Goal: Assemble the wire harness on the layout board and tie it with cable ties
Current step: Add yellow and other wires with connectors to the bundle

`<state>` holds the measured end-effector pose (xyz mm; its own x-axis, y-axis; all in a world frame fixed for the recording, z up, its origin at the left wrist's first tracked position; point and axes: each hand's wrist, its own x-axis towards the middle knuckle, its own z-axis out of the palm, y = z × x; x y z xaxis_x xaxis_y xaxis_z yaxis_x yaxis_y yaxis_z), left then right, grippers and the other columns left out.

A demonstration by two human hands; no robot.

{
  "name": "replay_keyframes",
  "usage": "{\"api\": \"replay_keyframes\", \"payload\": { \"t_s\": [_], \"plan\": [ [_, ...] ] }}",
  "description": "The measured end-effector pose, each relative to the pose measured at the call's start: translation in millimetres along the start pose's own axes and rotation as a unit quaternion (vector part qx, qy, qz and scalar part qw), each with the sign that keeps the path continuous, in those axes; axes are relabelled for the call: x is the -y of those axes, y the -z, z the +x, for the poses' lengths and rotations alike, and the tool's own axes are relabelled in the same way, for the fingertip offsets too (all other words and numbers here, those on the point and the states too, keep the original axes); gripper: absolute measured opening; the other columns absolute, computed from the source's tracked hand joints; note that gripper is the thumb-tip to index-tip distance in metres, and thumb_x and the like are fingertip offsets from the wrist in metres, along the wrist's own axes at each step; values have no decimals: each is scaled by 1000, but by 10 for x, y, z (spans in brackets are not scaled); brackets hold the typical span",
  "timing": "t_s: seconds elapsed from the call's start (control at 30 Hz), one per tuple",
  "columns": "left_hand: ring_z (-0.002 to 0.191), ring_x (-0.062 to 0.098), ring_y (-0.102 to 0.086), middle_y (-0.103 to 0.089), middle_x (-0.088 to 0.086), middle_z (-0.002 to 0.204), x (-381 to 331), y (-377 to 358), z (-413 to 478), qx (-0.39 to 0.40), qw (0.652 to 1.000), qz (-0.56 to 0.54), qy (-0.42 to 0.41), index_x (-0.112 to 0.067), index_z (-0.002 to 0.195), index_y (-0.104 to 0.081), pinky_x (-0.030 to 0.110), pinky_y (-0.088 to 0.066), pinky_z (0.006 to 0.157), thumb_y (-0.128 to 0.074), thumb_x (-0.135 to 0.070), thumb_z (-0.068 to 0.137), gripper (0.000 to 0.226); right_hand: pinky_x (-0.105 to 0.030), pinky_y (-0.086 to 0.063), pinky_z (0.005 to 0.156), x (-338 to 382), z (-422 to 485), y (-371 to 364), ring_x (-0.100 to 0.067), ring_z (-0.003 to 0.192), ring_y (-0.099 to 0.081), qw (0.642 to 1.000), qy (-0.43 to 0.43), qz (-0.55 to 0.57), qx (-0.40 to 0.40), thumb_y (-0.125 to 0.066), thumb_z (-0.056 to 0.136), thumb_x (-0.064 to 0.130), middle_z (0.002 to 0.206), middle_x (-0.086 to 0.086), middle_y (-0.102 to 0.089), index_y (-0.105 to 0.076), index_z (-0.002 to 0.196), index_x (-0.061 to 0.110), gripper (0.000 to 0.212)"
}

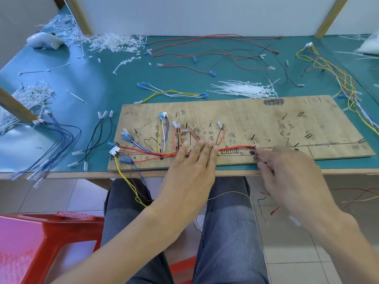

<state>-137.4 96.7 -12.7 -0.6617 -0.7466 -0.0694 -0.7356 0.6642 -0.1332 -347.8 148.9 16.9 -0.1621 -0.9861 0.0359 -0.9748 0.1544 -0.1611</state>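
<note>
A plywood layout board (256, 117) with nails and handwritten marks lies at the table's front edge. A bundle of red, yellow, blue and purple wires (151, 152) runs along its lower left part, with branches going up to small connectors. My left hand (192, 162) presses flat on the bundle, fingers straight. My right hand (287, 171) is at the bundle's right end near a nail, its fingers curled and pinching the red wires (238, 148). A pile of white cable ties (244, 89) lies just behind the board.
Loose red and black wires (215, 52) lie at the back, a multicoloured harness (332, 70) at the right, blue and black wires (61, 140) at the left. Cut tie ends (114, 43) litter the back left. A red plastic stool (41, 242) stands at lower left.
</note>
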Motion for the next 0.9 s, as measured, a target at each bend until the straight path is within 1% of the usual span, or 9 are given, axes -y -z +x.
{"api": "replay_keyframes", "payload": {
  "t_s": [0.13, 0.23, 0.33, 0.47, 0.57, 0.67, 0.77, 0.83, 0.9],
  "plan": [
    [163, 32, -1, 1, 17, 175, -17, 18, 23, 6, 1000, -2, 4, -2, 165, 3, 58, -4, 130, -34, -17, 102, 74, -38, -47, 64, 91, -162, 52, -30, 93, -69, 991, -36, -102, 75, -42, 103, 45, 92, 7, -68, -55, 139, 36, 40],
    [163, 32, -2, -1, 17, 175, -28, 20, 36, 11, 1000, -3, 9, -2, 165, 2, 57, -3, 130, -35, -22, 104, 74, -37, -44, 62, 44, -144, 85, -28, 93, -60, 997, -44, -60, 1, -44, 100, 46, 88, 6, -54, -70, 118, 30, 36],
    [163, 32, -1, -1, 17, 175, -46, 26, 20, 8, 1000, -7, 14, -2, 165, 2, 58, -2, 129, -36, -23, 104, 75, -46, -52, 82, 153, -43, 47, -29, 113, -47, 997, -8, 21, -79, -57, 100, 38, 112, -2, -57, -70, 127, 15, 38],
    [163, 31, 5, 4, 15, 176, -93, 21, -32, -3, 1000, -8, 29, -4, 165, 6, 59, 4, 128, -35, -25, 104, 76, -44, -42, 107, 352, -80, -125, -32, 129, -38, 998, 26, -46, 20, -40, 104, 52, 148, -10, -47, -53, 146, 8, 62],
    [162, 29, 15, 6, 13, 176, -118, 4, -56, -12, 999, -16, 36, -5, 166, 6, 60, 9, 127, -32, -28, 104, 76, -46, -41, 111, 384, -209, -219, -36, 133, -39, 997, 18, -66, 26, -31, 106, 56, 157, -12, -43, -45, 154, 3, 73],
    [159, 28, 26, 11, 11, 176, -115, 30, -78, -10, 999, -36, 39, -9, 166, 8, 58, 12, 126, -35, -30, 103, 79, -48, -32, 123, 364, -296, -297, -36, 147, -29, 996, 23, -81, 41, -26, 107, 64, 166, -14, -32, -31, 162, 3, 82],
    [157, 30, 31, 18, 7, 175, -62, 97, -153, -24, 997, -79, 16, -21, 167, 9, 51, 13, 129, -44, -25, 101, 85, -49, -26, 126, 355, -317, -341, -36, 152, -24, 997, 23, -62, 37, -30, 103, 66, 170, -13, -26, -26, 163, 2, 88],
    [161, 33, 13, 5, 2, 177, 113, 198, -276, -61, 992, -102, -29, -32, 167, -10, 42, 5, 131, -55, -14, 92, 89, -52, -30, 124, 371, -304, -357, -38, 149, -29, 999, 15, -37, 5, -34, 106, 65, 168, -16, -33, -34, 159, -2, 85],
    [150, 32, -26, -35, -6, 166, 414, 313, -471, -93, 987, -119, -63, -33, 149, -50, 39, -27, 124, -61, -1, 76, 80, -54, -32, 121, 395, -285, -370, -38, 147, -31, 1000, 5, -8, -25, -36, 103, 64, 165, -16, -39, -42, 155, -2, 84]
  ]
}}
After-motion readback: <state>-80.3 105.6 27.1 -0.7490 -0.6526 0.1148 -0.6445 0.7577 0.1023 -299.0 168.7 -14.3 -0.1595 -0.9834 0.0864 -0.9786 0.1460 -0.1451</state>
